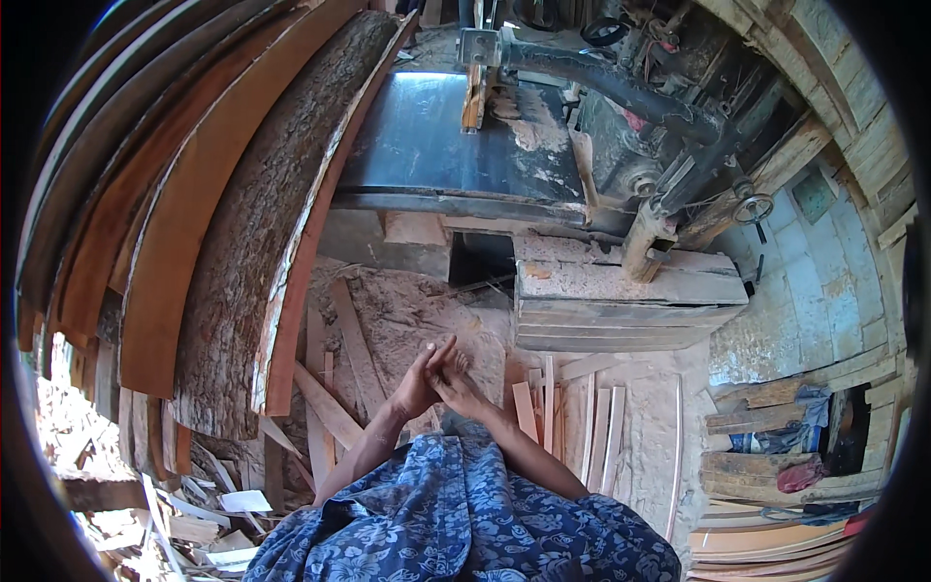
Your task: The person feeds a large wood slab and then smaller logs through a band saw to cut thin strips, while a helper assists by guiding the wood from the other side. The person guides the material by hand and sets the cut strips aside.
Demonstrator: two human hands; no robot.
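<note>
My left hand (415, 390) and my right hand (460, 392) meet in front of my body, palm against palm. The left fingers point up and to the right, stretched out. Part of the right fingers is hidden where the hands overlap. I see no object in either one. Beyond them stands a machine with a dark metal table (417, 145), dusted with sawdust on its right part. A small wood piece (473, 97) sits under a metal bracket (479, 47) there.
Large bark-edged planks (276, 184) lean in a stack at left. A sawdust-covered wooden box (630, 301) stands right of centre. Thin strips (601, 436) lie on the dusty floor to my right. Offcuts (208, 529) litter the lower left. A handwheel (753, 209) is near the right wall.
</note>
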